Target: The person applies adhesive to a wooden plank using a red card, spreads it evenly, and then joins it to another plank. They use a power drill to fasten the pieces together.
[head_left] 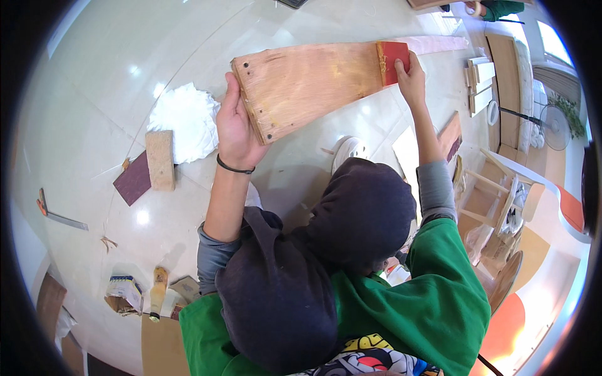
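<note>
We held a long plywood board at both ends over the pale tiled floor.

Our left hand was clamped round the board's wide near end, thumb along the edge and fingers curled underneath, a dark band on the wrist. Our right hand pressed a red sanding sheet flat against the board's narrow far end, fingers closed over the sheet's edge. The board was lifted clear of the floor and tapered away from us toward the upper right. Left of it on the floor lay a crumpled white cloth, touching a small wooden block that rested on a dark maroon sheet. Near the lower left lay a paintbrush.
</note>
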A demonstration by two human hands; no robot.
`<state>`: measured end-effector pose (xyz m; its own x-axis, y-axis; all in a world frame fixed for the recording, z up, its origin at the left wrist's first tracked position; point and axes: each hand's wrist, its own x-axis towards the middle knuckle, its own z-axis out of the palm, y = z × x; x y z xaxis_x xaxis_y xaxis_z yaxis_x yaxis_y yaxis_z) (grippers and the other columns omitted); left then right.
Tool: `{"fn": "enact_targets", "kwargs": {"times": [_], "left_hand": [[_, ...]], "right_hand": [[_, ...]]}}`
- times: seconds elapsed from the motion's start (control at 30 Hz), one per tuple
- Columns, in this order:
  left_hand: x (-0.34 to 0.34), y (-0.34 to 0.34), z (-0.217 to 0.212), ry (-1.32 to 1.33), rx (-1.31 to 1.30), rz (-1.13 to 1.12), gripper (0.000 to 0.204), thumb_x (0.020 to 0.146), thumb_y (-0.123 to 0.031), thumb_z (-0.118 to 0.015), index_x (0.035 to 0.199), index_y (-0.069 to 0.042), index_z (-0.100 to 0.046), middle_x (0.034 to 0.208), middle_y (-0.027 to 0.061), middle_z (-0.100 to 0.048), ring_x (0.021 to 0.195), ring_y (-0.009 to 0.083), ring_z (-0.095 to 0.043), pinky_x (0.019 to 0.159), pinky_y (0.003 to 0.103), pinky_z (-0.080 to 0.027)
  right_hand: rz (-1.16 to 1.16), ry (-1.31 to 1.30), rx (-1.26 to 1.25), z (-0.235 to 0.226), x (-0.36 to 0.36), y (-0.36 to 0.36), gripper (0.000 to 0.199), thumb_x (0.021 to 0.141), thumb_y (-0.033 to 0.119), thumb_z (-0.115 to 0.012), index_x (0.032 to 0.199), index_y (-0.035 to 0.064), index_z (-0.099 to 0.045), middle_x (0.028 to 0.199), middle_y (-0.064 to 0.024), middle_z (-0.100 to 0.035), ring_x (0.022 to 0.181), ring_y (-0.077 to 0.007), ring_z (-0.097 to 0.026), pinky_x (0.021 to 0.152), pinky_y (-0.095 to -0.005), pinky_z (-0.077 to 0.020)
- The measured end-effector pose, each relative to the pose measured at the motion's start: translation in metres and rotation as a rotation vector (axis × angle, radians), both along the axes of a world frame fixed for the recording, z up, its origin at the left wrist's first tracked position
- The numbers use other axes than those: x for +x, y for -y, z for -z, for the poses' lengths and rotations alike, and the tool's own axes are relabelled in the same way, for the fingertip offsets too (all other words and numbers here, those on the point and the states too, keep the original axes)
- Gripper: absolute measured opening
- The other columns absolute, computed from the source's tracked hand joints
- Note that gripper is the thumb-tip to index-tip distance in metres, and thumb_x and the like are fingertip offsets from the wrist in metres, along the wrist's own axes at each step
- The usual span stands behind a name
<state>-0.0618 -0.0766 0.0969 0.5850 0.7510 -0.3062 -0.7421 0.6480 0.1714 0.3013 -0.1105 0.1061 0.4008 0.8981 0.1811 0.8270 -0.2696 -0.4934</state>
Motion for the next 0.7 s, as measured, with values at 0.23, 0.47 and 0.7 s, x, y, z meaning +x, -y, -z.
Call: {"fn": "enact_targets", "kwargs": {"times": [0.23, 0.47, 0.7], "left_hand": [[0.005, 0.001, -0.022, 0.036, 0.07, 0.032, 0.064, 0.1, -0.053, -0.024, 0.137, -0.003, -0.036, 0.132, 0.0144, -0.05, 0.121, 0.0244, -0.051, 0.101, 0.04, -0.044], [0.013, 0.012, -0.037, 0.106, 0.105, 0.014, 0.061, 0.1, -0.051, -0.022, 0.137, -0.005, -0.035, 0.133, 0.0131, -0.049, 0.122, 0.0244, -0.05, 0.102, 0.041, -0.043], [0.021, 0.02, -0.053, 0.264, 0.129, 0.007, 0.062, 0.1, -0.053, -0.021, 0.137, -0.006, -0.037, 0.133, 0.0109, -0.049, 0.122, 0.0242, -0.05, 0.103, 0.04, -0.042]], "right_hand": [[-0.053, -0.153, 0.004, -0.034, -0.081, 0.003, 0.03, 0.09, 0.009, -0.055, 0.117, -0.0031, -0.053, 0.099, -0.0136, -0.061, 0.086, -0.0196, -0.057, 0.08, -0.0298, -0.0456], [-0.267, -0.098, 0.14, -0.072, -0.153, 0.007, 0.027, 0.087, 0.009, -0.057, 0.109, -0.0051, -0.056, 0.097, -0.0158, -0.06, 0.087, -0.0236, -0.057, 0.076, -0.0328, -0.0445], [-0.263, -0.106, 0.007, -0.132, -0.219, 0.02, 0.025, 0.086, 0.009, -0.058, 0.108, -0.0031, -0.057, 0.077, -0.0161, -0.06, 0.066, -0.0228, -0.059, 0.062, -0.0322, -0.0468]]}}
